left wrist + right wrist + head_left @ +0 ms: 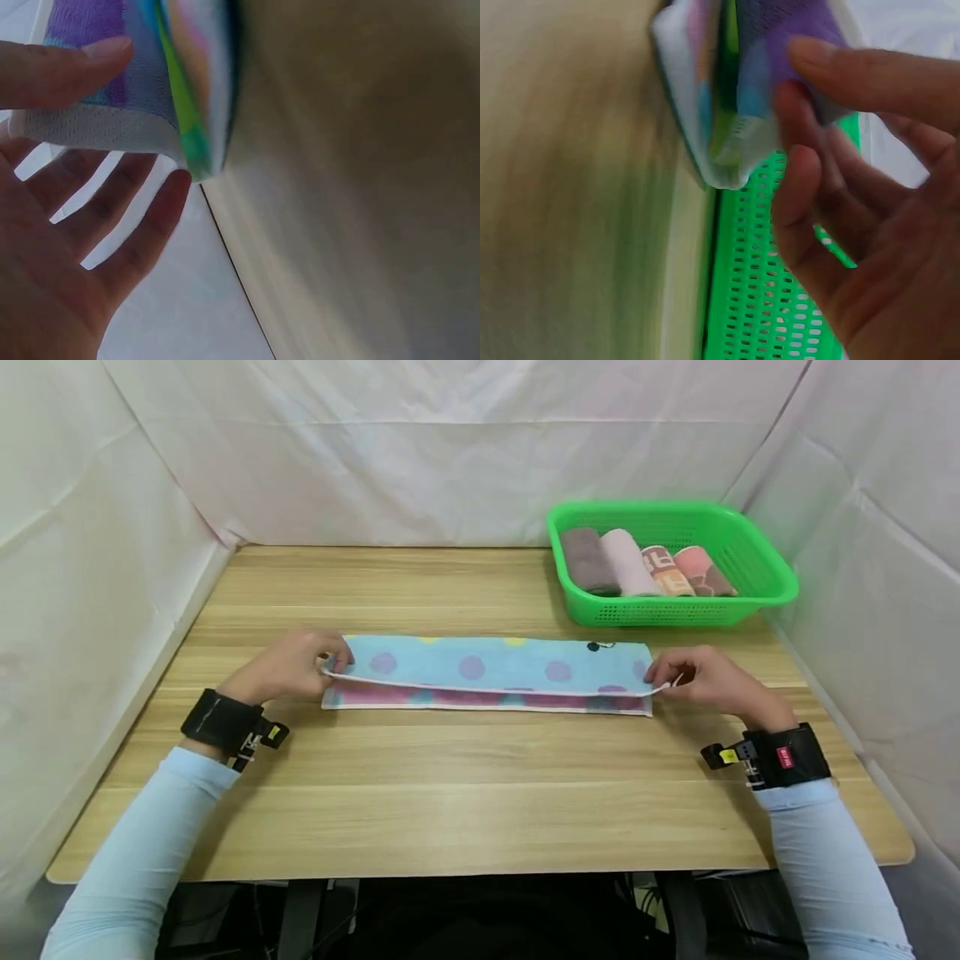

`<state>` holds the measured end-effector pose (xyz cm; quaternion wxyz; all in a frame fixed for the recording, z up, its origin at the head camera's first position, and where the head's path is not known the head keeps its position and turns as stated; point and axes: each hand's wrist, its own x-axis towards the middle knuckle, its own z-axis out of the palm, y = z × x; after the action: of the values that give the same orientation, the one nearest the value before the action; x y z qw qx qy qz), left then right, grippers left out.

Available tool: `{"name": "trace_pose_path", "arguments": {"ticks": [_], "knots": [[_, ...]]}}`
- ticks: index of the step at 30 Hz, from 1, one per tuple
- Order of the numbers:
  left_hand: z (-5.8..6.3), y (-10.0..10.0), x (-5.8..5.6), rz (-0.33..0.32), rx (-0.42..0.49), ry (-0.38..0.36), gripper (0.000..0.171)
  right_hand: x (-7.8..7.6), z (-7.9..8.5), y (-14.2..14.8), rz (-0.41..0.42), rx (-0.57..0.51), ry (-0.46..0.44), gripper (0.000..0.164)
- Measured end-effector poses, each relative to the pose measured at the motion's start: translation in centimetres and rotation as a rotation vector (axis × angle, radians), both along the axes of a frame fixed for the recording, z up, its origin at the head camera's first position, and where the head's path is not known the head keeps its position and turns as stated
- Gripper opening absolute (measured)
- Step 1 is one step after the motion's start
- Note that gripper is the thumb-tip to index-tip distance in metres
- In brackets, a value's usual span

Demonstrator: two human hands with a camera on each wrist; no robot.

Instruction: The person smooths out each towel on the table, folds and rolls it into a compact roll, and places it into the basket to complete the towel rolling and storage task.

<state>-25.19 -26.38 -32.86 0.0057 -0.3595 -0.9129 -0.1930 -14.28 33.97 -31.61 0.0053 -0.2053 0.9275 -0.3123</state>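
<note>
A folded towel [480,662], light blue with purple dots, lies as a long strip across the middle of the table. Its near upper edge is lifted a little, and a pink and blue layer shows beneath. At the strip's left end my left hand [303,662] pinches the corner; in the left wrist view the thumb [90,67] presses on the cloth with fingers behind it. My right hand [708,681] pinches the right corner between thumb and fingers. The right wrist view shows the towel's folded layers [727,150] hanging beside that hand.
A green plastic basket [675,614] stands at the back right of the table [465,802]. Inside lie rolled towels: a grey-brown one [588,560], a pale pink one [628,562] and two patterned ones. White cloth walls [450,477] close off the back and both sides.
</note>
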Motion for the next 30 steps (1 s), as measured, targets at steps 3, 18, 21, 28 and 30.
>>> {"name": "trace_pose_path", "arguments": {"ticks": [3,18,21,28,30], "knots": [[-0.2,0.1,0.5,-0.021,-0.046,-0.022,0.032,0.0,-0.2,-0.1,0.047,0.077,-0.059,0.021],[-0.8,1.3,-0.8,-0.018,-0.066,-0.044,0.029,-4.1,0.9,-1.9,-0.225,0.323,-0.143,0.058],[-1.0,1.4,-0.9,-0.027,-0.072,-0.053,0.029,-4.8,0.3,-1.9,-0.233,0.328,-0.181,0.064],[-1.0,1.7,-1.0,-0.017,-0.088,-0.062,0.032,-4.4,0.0,-1.0,-0.33,0.011,-0.369,0.062],[-1.0,2.1,-0.9,-0.021,-0.093,-0.06,0.033,-4.0,-0.1,-0.6,-0.349,-0.121,-0.415,0.069]]}}
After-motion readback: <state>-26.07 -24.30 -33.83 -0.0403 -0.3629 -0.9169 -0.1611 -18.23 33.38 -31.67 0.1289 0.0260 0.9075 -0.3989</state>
